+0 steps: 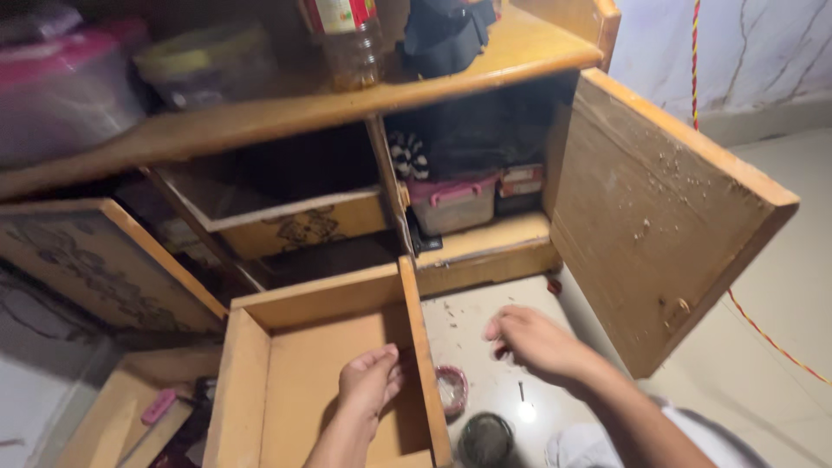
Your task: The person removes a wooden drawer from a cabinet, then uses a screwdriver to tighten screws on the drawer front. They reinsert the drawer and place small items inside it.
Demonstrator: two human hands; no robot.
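Note:
A wooden cabinet drawer [260,364] is pulled far out in front of me, and its inside looks bare. My left hand [368,381] hovers inside it near the right wall, fingers loosely curled and holding nothing. My right hand [533,340] reaches over the pale floor just right of the drawer, with fingers bent down toward small dark bits; whether it pinches anything is unclear. A small round pink-rimmed container [451,390] sits on the floor between my hands. Below it lies a dark round lid [485,438].
The cabinet door [650,217] stands open at the right. A second drawer [286,221] is part way out above. A pink-lidded box [452,204] sits in the open compartment. A bottle [347,43] and containers stand on the top shelf [260,113]. A red-yellow cord [771,342] crosses the floor.

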